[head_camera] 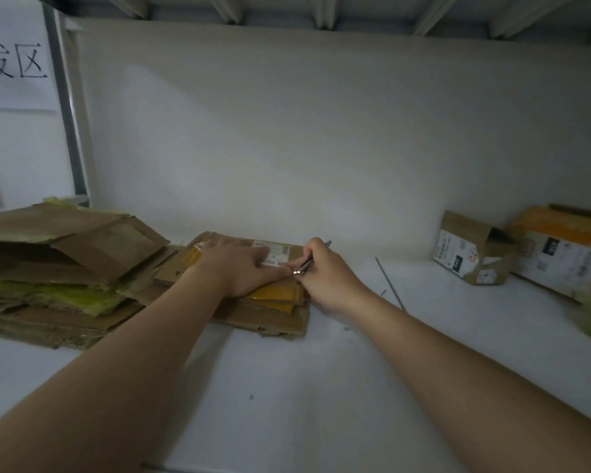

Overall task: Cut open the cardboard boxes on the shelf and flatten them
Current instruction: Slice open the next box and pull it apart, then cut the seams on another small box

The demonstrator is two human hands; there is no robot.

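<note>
On the white shelf board (321,387), a pile of flattened brown cardboard with green tape (58,268) lies at the left edge. Touching its right side, about midway along the shelf, lies a flattened brown cardboard box with yellow tape (273,315). The left hand (243,268) rests flat on this box; the right hand (325,278), at the box's right edge, holds a slim metal cutter (304,266) just beside the left fingertips. A thin dark rod (389,285) lies right of the right hand. Near the back right corner stand 2 boxes side by side: a small brown cardboard box with a white label (471,250) and, right of it, a larger brown cardboard box with orange tape (567,254).
</note>
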